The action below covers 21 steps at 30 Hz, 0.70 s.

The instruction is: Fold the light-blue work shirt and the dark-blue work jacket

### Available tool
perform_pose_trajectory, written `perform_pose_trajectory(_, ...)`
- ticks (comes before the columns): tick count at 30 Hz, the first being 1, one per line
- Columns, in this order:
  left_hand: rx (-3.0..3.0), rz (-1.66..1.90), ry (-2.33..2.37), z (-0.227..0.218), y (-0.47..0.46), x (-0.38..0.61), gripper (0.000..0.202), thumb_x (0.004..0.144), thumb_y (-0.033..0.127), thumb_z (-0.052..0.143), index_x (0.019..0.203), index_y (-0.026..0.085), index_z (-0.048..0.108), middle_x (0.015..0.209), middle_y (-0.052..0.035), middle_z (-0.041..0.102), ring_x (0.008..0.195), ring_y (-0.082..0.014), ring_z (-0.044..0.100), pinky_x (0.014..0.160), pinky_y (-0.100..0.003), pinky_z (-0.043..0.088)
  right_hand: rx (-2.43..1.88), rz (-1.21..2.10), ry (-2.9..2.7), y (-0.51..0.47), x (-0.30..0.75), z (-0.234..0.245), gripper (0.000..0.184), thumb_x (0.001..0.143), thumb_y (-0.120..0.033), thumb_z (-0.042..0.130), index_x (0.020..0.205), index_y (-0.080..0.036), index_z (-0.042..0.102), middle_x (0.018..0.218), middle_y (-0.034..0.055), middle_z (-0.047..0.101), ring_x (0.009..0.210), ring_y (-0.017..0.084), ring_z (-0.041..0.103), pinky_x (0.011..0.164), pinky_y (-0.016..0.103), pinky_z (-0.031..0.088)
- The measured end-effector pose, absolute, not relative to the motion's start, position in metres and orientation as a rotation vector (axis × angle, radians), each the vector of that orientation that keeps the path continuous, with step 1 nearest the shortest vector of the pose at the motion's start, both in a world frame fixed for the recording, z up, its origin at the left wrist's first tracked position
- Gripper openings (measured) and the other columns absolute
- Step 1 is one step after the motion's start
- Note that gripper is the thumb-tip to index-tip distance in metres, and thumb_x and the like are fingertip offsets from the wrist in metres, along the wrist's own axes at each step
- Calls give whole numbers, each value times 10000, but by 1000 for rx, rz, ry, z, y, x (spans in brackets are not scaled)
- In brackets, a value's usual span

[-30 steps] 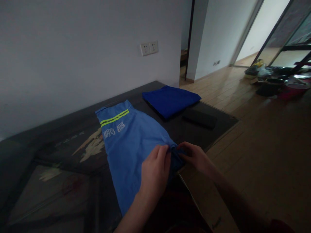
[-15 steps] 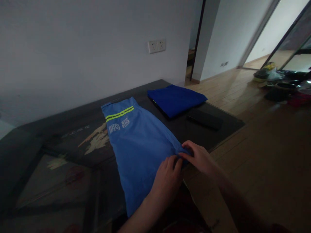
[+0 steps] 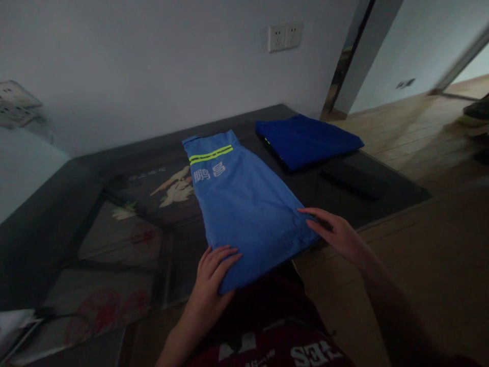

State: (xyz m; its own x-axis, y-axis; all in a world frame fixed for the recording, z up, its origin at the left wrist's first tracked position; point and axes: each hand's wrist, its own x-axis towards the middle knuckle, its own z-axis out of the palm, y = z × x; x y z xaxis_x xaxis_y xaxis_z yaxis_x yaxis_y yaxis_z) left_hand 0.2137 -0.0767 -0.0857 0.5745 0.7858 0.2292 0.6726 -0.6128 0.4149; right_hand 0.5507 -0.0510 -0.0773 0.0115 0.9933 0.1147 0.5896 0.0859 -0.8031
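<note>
The light-blue garment (image 3: 248, 204) lies on the worktop (image 3: 403, 192), your left hand (image 3: 209, 275) rests on its near left corner, fingers apart, your right hand (image 3: 338, 232) touches its near right corner, fingers also apart.

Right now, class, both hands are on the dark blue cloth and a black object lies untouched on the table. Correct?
No: the head view shows the left hand and right hand on the light blue cloth instead. The black object does lie untouched on the table.
</note>
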Motion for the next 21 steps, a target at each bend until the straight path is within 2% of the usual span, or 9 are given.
perform_pose_trajectory(2, 2430, 613, 1215, -85, -77, 216, 552, 755, 61, 468, 1270, 259, 482, 1289, -63, 544, 1249, -231, 456, 1104, -544, 275, -1598, 735, -1658, -50, 551, -78, 306, 854, -371, 513, 1097, -254, 657, 1041, 46, 690, 880, 225, 640, 752, 347, 505)
perform_pose_trajectory(4, 2349, 675, 1254, -83, -78, 220, 531, 743, 49, 436, 1227, 251, 521, 1264, -57, 561, 1235, -221, 468, 1109, -533, 273, -1628, 741, -1652, -50, 550, -78, 304, 849, -378, 521, 1083, -249, 665, 1004, 46, 701, 819, 219, 648, 696, 335, 510)
perform_pose_trajectory(9, 2202, 843, 1389, -82, -84, 231, 464, 779, 49, 373, 1157, 244, 560, 1208, -47, 599, 1197, -205, 495, 1112, -523, 271, -1642, 715, -1639, -49, 546, -77, 294, 853, -408, 524, 1029, -231, 680, 995, 58, 705, 762, 204, 647, 664, 321, 508)
perform_pose_trajectory(14, 2240, 864, 1488, -91, -84, 239, 490, 708, 30, 453, 1135, 242, 565, 1185, -46, 604, 1176, -238, 499, 1107, -575, 240, -1644, 652, -1638, -49, 542, -79, 320, 837, -457, 552, 1014, -226, 687, 996, 59, 705, 817, 214, 646, 713, 331, 506)
perform_pose_trajectory(18, 2320, 822, 1404, -94, -86, 236, 639, 645, -58, 381, 1174, 250, 563, 1240, -51, 560, 1234, -227, 448, 1070, -507, 356, -1651, 638, -1635, -48, 544, -81, 332, 811, -460, 579, 1003, -216, 695, 934, 54, 706, 759, 200, 636, 676, 319, 502)
perform_pose_trajectory(21, 2382, 802, 1323, -87, -89, 224, 675, 663, -85, 341, 1204, 260, 551, 1295, -49, 517, 1290, -214, 398, 1049, -458, 409, -1662, 669, -1615, -48, 544, -79, 323, 804, -445, 583, 996, -212, 698, 880, 49, 699, 709, 187, 623, 627, 302, 487)
